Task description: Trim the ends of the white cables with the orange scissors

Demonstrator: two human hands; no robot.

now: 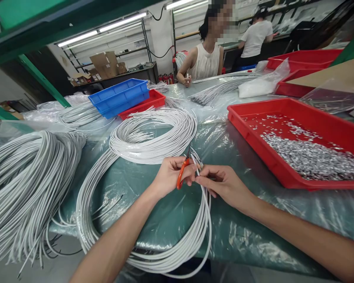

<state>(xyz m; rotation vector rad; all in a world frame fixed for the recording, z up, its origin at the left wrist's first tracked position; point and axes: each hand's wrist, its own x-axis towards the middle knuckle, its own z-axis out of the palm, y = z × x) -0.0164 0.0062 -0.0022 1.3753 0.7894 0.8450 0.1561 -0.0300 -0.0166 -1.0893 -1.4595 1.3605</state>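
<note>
My left hand [172, 175] is closed on small orange-handled scissors [181, 173], their dark tip pointing up and away from me. A white cable end [197, 169] passes between my two hands. Pinched at the fingertips, my right hand [221, 181] grips this cable just right of the scissors. Below them a large loop of white cables [191, 239] curves round and hangs past the table's front edge. Directly beyond my hands lies a coiled bundle of white cables [153, 151]. Fingers partly hide the exact grip.
A red tray [283, 173] of small shiny metal pieces [315, 155] stands at the right. Thick grey-white cable bundles [32, 184] hang at the left. A blue bin [119, 98] rests on a red tray [156, 100] behind. A person [208, 59] sits across the plastic-covered table [242, 232].
</note>
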